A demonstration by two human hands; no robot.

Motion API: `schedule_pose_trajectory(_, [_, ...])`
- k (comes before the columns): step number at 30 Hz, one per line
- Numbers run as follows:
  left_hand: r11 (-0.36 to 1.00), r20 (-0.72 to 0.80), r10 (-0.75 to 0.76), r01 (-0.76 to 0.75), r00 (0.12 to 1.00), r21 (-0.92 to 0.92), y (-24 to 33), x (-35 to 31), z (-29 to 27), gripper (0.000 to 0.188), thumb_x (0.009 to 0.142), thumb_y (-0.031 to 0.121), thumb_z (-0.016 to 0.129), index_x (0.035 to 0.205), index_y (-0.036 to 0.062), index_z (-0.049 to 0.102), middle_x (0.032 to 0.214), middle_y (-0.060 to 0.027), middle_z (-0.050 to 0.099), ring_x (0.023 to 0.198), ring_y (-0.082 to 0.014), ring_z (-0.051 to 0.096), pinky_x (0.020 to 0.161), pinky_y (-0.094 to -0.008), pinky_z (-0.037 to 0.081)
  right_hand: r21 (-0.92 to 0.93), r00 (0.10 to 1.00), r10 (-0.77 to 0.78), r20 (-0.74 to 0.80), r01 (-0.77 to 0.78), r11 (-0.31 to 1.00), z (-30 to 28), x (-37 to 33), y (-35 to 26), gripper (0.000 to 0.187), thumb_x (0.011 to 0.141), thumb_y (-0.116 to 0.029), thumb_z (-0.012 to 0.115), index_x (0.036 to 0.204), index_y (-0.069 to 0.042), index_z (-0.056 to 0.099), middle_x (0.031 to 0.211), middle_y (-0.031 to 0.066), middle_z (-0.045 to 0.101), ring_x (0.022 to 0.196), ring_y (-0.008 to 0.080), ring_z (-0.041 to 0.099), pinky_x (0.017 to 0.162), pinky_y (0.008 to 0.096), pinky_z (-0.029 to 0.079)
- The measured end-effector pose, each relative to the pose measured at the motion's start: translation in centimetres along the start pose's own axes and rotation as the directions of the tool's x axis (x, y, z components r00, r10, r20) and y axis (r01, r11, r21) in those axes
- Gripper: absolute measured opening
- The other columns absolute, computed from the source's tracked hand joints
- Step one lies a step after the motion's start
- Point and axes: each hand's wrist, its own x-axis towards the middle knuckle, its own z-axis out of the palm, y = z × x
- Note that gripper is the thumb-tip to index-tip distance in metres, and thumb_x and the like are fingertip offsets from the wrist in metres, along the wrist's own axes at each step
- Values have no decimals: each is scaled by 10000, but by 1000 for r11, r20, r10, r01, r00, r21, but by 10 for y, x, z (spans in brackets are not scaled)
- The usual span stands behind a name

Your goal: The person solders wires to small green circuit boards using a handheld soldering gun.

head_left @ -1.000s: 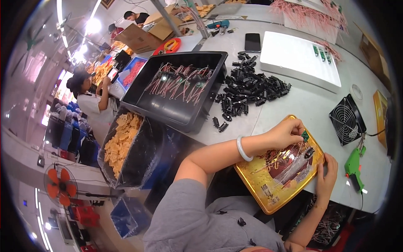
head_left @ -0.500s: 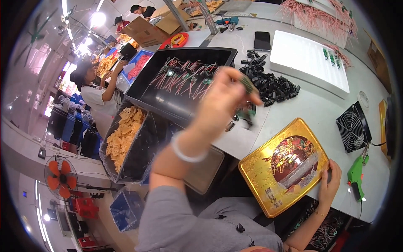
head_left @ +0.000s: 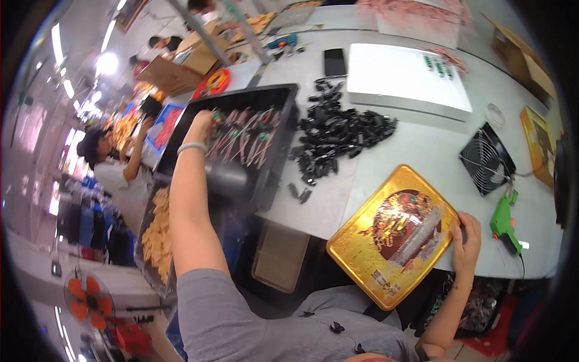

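My left hand (head_left: 202, 125) is over the far left part of a black tray (head_left: 280, 136), its fingers curled beside small green circuit boards with pink and white wires (head_left: 247, 136) laid in rows. What its fingertips hold is too small and blurred to name. My right hand (head_left: 467, 244) grips the right edge of a gold tin lid (head_left: 356, 241) with a dark red printed picture and clear tape. That lid lies tilted at the table's front edge, partly over my lap.
A pile of black plastic parts (head_left: 338, 133) lies right of the tray. Beyond are a phone (head_left: 335, 62) and a white foam board (head_left: 404, 84) with green boards. A black fan (head_left: 488, 160) and green glue gun (head_left: 503, 223) are at right. A co-worker (head_left: 123, 175) stands at left.
My left hand has swung left from beside the black pile to the tray, where it had carried a green board. My right hand still grips the lid. The view has shifted.
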Motion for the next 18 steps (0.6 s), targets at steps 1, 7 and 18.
schedule_pose_trajectory(1, [997, -55, 72, -72, 996, 4, -21, 19, -21, 162, 755, 133, 445, 632, 77, 535, 517, -5, 466, 419, -114, 368, 390, -266, 249, 39, 999, -32, 4, 32, 999, 3, 4, -1, 269, 812, -142, 527, 1022, 23, 557, 1050, 155, 557, 1016, 301, 497, 912, 358, 361])
schedule_pose_trajectory(7, [627, -476, 777, -569, 411, 533, 25, 14, -8, 512, 835, 207, 579, 1263, 27, 362, 1062, -156, 562, 937, -236, 563, 847, -330, 429, 31, 997, -78, -18, 78, 996, 8, 11, -1, 259, 769, -131, 575, 990, 5, 576, 1005, 143, 582, 995, 300, 511, 889, 364, 375])
schedule_pose_trajectory(18, [339, 821, 389, -894, 417, 293, 15, -386, 207, 890, 726, 440, 631, 1349, -32, 204, 1366, -285, 223, 1258, -435, 253, 1013, -534, 197, -89, 997, -63, -34, 60, 994, 2, 7, -2, 255, 781, -168, 582, 979, -8, 575, 1027, 133, 571, 1033, 307, 486, 910, 380, 351])
